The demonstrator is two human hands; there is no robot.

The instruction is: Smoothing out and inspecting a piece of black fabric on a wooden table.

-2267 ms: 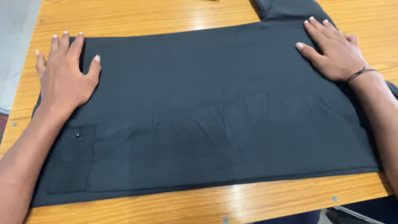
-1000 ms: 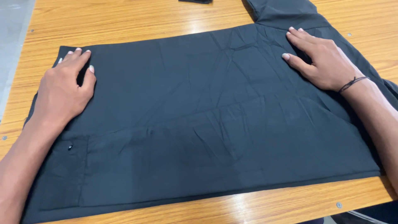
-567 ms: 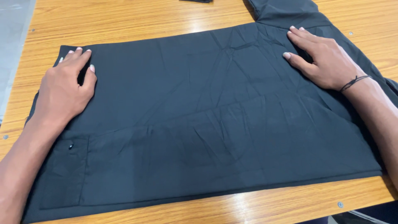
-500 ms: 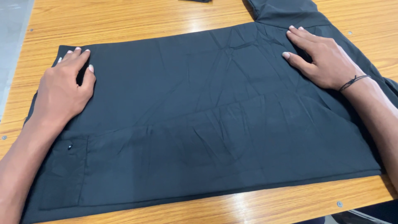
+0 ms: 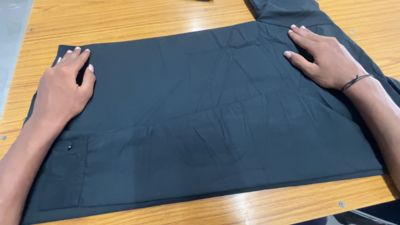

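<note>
No grip: flat palms on dark garment (image 5: 216, 125)

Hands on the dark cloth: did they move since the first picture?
Yes. The left hand closed its spread fingers, and the right hand slid inward from the edge. Neither grips. For the last second, both hands and the dark garment stayed put.

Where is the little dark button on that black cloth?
In the head view, the small dark button sits low on the left of the black cloth, just below the left hand, by its wrist.
</note>
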